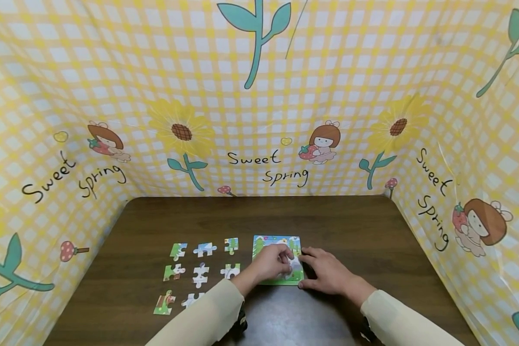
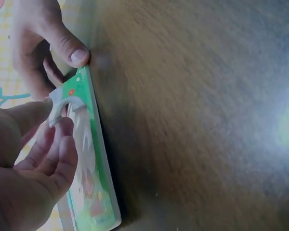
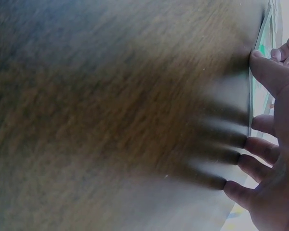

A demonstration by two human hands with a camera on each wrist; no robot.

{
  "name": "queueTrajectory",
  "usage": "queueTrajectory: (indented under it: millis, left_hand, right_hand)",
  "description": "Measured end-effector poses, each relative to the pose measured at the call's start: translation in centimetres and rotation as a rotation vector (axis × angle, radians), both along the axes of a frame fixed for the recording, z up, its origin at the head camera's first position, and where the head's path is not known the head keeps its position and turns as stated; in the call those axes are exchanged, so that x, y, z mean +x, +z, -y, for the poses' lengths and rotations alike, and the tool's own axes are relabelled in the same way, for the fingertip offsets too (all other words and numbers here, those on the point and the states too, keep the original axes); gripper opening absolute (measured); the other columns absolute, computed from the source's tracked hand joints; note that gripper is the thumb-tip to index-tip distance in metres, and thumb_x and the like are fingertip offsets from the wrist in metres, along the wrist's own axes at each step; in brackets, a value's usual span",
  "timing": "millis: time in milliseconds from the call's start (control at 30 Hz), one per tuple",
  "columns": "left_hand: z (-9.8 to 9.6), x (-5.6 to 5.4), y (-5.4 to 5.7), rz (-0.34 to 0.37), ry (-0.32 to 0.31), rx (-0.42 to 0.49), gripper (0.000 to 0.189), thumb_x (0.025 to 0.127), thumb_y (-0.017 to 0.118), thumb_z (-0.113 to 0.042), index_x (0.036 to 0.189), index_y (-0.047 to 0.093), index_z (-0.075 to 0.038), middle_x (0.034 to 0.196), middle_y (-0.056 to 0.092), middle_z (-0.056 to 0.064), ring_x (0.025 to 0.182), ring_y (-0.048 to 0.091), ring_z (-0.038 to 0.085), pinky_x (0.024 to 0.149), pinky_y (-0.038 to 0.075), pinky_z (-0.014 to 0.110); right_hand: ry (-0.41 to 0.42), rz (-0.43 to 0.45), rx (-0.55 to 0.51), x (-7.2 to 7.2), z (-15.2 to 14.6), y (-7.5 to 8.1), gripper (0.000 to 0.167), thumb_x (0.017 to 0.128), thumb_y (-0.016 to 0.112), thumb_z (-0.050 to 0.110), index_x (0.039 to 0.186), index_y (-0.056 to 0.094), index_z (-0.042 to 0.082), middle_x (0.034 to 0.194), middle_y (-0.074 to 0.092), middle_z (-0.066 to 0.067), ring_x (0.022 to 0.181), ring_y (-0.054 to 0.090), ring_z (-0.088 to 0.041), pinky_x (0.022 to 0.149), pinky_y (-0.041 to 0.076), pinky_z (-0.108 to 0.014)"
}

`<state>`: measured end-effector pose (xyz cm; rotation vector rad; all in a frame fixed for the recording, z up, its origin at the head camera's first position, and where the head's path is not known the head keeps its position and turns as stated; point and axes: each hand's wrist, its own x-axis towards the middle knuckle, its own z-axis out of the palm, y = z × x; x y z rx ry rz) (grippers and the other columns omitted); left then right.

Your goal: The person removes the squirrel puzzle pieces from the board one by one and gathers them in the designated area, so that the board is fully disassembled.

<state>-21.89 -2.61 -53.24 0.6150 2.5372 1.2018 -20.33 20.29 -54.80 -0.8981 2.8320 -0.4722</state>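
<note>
My left hand (image 1: 269, 263) is over a square picture puzzle board (image 1: 295, 282) with a green and light-blue border. Between thumb and fingertips it pinches a pale jigsaw piece (image 2: 73, 101), seen in the left wrist view close over the board's corner; part of the piece is behind the fingers. My right hand (image 1: 328, 273) lies along the board's right side, its thumb tip at the edge near the lower corner. In the right wrist view, the fingers (image 3: 260, 148) of that hand are spread, with their tips down by the tabletop.
Left of the board, several loose jigsaw pieces (image 1: 201, 275) lie apart in rough rows on the dark wooden table (image 1: 337, 218). My left sleeve (image 1: 212, 310) covers part of that area. Yellow checked cloth (image 1: 259, 110) hangs around the table's back and sides.
</note>
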Motion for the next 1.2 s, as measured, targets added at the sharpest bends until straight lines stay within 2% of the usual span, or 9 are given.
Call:
queueTrajectory:
  millis: [167,333,500,767,967,1200]
  left_hand:
    - [0.0,0.2,0.0,-0.029,0.002,0.024,0.015,0.085,0.073,0.001,0.098,0.07,-0.007,0.077,0.064,-0.004,0.067,0.058,0.005,0.069,0.05,0.024]
    - [0.9,0.5,0.8,-0.011,-0.025,0.048,0.017,0.091,0.071,-0.002,0.107,0.074,-0.006,0.081,0.066,-0.005,0.07,0.06,0.005,0.069,0.051,0.024]
    - [3.1,0.8,2.1,-0.037,-0.045,0.041,0.014,0.093,0.073,-0.007,0.106,0.077,-0.007,0.087,0.069,-0.004,0.077,0.061,0.007,0.071,0.052,0.026]
    - [7.6,1.5,3.3,0.004,-0.016,0.026,0.015,0.091,0.074,-0.006,0.106,0.075,-0.004,0.083,0.068,-0.002,0.076,0.06,0.01,0.069,0.051,0.027]
    - [10.9,2.9,3.1,0.005,-0.005,0.001,0.013,0.091,0.072,-0.003,0.104,0.076,-0.004,0.085,0.068,-0.001,0.075,0.06,0.012,0.065,0.051,0.028]
    - [13.8,4.8,2.2,0.063,0.028,-0.01,0.016,0.089,0.071,0.001,0.103,0.074,-0.002,0.079,0.067,0.002,0.068,0.058,0.012,0.06,0.049,0.028]
  right_hand:
    - [0.008,0.006,-0.012,0.0,0.2,0.0,0.074,0.088,0.075,0.055,0.144,0.059,0.009,0.155,0.047,-0.018,0.143,0.044,-0.041,0.11,0.04,-0.063]
    - [-0.003,0.03,-0.011,0.2,0.2,0.2,0.073,0.089,0.074,0.055,0.145,0.058,0.011,0.157,0.045,-0.017,0.144,0.042,-0.041,0.111,0.038,-0.063]
    - [-0.022,0.034,-0.014,0.3,-0.1,0.3,0.074,0.088,0.075,0.056,0.146,0.058,0.012,0.157,0.045,-0.016,0.145,0.042,-0.04,0.112,0.037,-0.062]
    - [-0.036,0.05,-0.007,0.4,-0.1,0.4,0.074,0.088,0.075,0.056,0.146,0.058,0.013,0.158,0.044,-0.015,0.145,0.041,-0.039,0.112,0.037,-0.062]
    - [-0.039,0.051,0.003,0.3,0.0,0.3,0.074,0.088,0.075,0.056,0.147,0.057,0.015,0.159,0.043,-0.014,0.147,0.04,-0.038,0.113,0.037,-0.06]
    - [-0.017,0.048,0.0,0.3,0.2,0.2,0.074,0.089,0.075,0.056,0.146,0.057,0.013,0.159,0.044,-0.015,0.146,0.041,-0.038,0.113,0.038,-0.06]
